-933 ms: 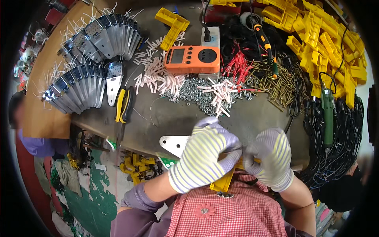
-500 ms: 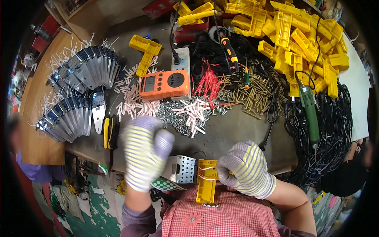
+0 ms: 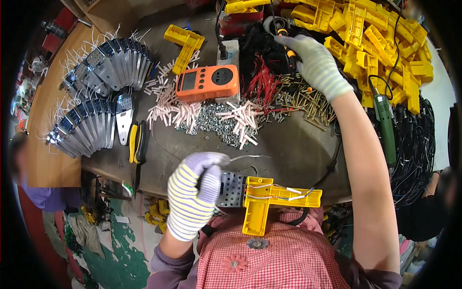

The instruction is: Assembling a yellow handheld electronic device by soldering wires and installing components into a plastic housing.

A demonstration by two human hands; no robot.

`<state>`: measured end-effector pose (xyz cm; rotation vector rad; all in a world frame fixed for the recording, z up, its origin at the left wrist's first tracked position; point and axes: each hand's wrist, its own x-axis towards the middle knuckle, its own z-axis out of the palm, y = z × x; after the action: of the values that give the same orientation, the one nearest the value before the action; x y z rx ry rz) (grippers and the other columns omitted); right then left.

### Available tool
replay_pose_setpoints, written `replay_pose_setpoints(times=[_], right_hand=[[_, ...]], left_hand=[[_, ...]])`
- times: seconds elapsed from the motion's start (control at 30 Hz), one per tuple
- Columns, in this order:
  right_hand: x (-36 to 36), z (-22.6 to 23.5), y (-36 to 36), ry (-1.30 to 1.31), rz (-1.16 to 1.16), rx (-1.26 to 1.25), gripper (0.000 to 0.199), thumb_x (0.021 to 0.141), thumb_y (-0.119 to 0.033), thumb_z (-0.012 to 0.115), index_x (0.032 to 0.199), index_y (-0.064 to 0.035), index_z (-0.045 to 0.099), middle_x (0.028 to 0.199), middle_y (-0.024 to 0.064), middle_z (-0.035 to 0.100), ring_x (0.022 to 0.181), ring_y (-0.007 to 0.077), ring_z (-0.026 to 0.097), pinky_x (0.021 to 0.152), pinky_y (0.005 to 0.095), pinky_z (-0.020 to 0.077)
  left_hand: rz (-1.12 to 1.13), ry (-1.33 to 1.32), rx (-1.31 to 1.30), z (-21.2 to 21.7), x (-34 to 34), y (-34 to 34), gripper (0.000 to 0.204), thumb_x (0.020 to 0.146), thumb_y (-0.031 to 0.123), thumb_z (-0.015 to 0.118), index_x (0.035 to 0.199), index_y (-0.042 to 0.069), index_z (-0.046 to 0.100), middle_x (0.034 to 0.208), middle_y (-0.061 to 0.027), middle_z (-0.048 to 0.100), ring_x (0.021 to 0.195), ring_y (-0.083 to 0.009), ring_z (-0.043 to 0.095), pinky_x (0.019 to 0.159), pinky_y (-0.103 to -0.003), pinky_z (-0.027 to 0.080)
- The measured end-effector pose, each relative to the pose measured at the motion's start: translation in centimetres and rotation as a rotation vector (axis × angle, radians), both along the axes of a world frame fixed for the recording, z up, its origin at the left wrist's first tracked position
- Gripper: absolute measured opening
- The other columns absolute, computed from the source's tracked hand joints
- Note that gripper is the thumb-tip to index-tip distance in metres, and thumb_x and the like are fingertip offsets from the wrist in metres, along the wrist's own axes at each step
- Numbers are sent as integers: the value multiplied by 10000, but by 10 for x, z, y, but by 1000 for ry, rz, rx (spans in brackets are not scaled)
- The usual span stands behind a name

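Observation:
Both hands wear striped knit gloves. My left hand [image 3: 195,200] pinches a thin silvery solder wire [image 3: 248,156], whose end sticks out to the right above the table. Below it, at the table's front edge against my apron, lies a T-shaped yellow plastic housing [image 3: 256,214]. White-sleeved leads and a black cord run along its right arm. A perforated metal plate [image 3: 233,189] joins its left side, partly hidden by my left hand. Far forward, my right hand [image 3: 317,65] closes on the yellow-and-black handle of a soldering iron [image 3: 289,52], partly covering it.
An orange multimeter [image 3: 207,83] rests on a power strip [image 3: 232,53]. Around it lie white sleeves [image 3: 168,108], nuts [image 3: 211,123], red wires [image 3: 260,79] and brass screws [image 3: 315,108]. Yellow housings [image 3: 370,38], a green screwdriver [image 3: 385,127], pliers [image 3: 136,142] and metal plates [image 3: 79,127] surround them.
My right hand has left the yellow housing and reached forward to the soldering iron. My left hand has moved slightly right and down and now holds solder wire. More of the housing shows.

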<state>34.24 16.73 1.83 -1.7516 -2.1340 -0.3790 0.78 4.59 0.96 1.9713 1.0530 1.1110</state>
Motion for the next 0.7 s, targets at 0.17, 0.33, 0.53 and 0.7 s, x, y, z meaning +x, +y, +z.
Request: replay_pose_setpoints(times=[0.17, 0.33, 0.53, 0.7], right_hand=[[3, -3, 11, 312, 218, 322, 308, 786, 40, 713, 1046, -126, 709, 915, 106, 712, 821, 288, 684, 736, 383, 537], [-15, 27, -76, 852, 90, 487, 229, 862, 45, 711, 1075, -22, 661, 987, 48, 705, 896, 154, 672, 784, 269, 526], [-28, 4, -116, 2024, -2, 145, 341, 963, -380, 629, 982, -40, 631, 768, 41, 605, 591, 176, 555, 556, 309, 463], [-51, -17, -123, 2080, -179, 9, 316, 938, -365, 624, 966, -51, 600, 709, 33, 551, 564, 167, 543, 554, 301, 465]], left_hand=[[9, 13, -160, 2, 4, -18, 90, 867, 0, 675, 941, 42, 702, 879, -85, 721, 785, -184, 693, 712, -286, 537], [-20, -5, 20, -6, 3, -8, 130, 836, -10, 677, 944, 58, 705, 786, -63, 668, 658, -178, 607, 618, -302, 484], [3, 80, -4, -1, 13, -12, 186, 726, 53, 823, 884, 90, 733, 774, -21, 668, 623, -151, 555, 574, -291, 439], [0, 51, 30, -5, 13, -11, 180, 725, 59, 823, 874, 95, 727, 794, -34, 692, 637, -163, 562, 586, -295, 445]])
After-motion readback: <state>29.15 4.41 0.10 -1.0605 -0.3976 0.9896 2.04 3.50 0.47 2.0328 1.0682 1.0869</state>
